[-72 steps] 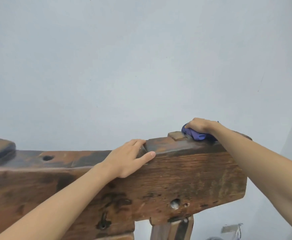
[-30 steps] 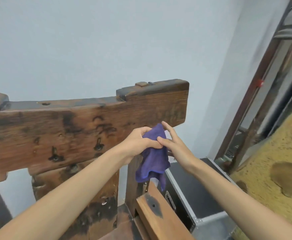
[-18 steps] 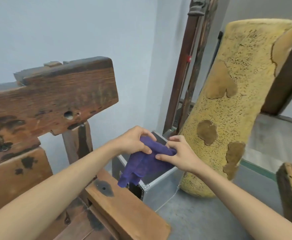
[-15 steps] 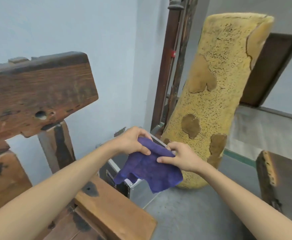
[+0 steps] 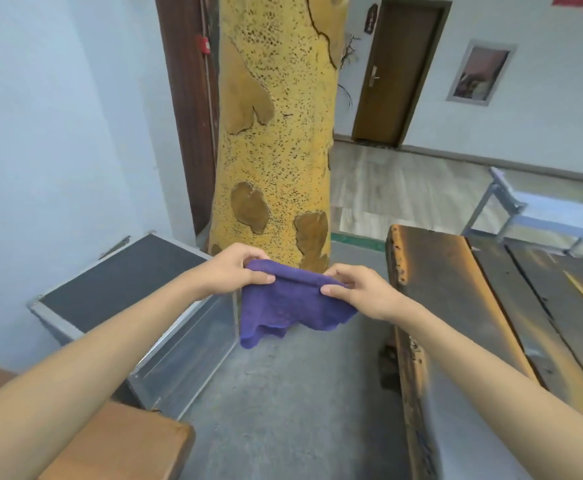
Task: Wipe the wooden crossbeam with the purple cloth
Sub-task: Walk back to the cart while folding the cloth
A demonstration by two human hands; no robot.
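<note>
The purple cloth point(image 5: 284, 306) hangs spread between both hands at the middle of the view, above the grey floor. My left hand point(image 5: 234, 271) pinches its upper left edge. My right hand point(image 5: 359, 291) pinches its upper right edge. The top edge is folded over and the lower edge droops unevenly. The wooden crossbeam is out of view.
A tall yellow speckled trunk point(image 5: 276, 133) stands right behind the cloth. A black and metal case point(image 5: 116, 289) sits at the left by the wall. A dark wooden slab table point(image 5: 490, 306) fills the right. A brown board point(image 5: 120, 445) lies at the bottom left. A brown door point(image 5: 397, 71) stands far off.
The view has swung right, away from the crossbeam, which has left the frame. The right hand lifted the cloth off the beam top; both hands now hold it stretched out.
</note>
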